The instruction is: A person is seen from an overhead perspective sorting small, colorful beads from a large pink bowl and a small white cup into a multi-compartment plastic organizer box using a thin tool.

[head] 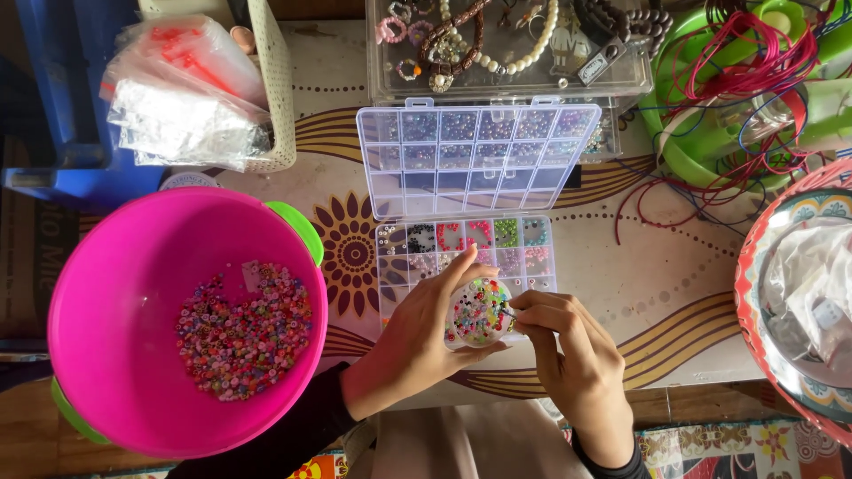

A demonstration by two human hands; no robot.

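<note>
1. Head view: The left hand (417, 341) cups a small round dish of mixed beads (480, 311) over the near edge of the worktop (648, 275), its grip closed around the rim; a tilt of that hand could spill beads onto the lap below.
2. The right hand (568, 355) pinches what looks like a thin needle or thread at the dish's right rim, fingers shut tight; a slip there could flick beads out.
3. The open compartment box (466, 253) lies just beyond the dish, lid raised; stray beads may mix among its sections.
4. The pink bowl of beads (182, 319) overhangs the worktop's left near corner; an elbow nudge might tip it.
</note>
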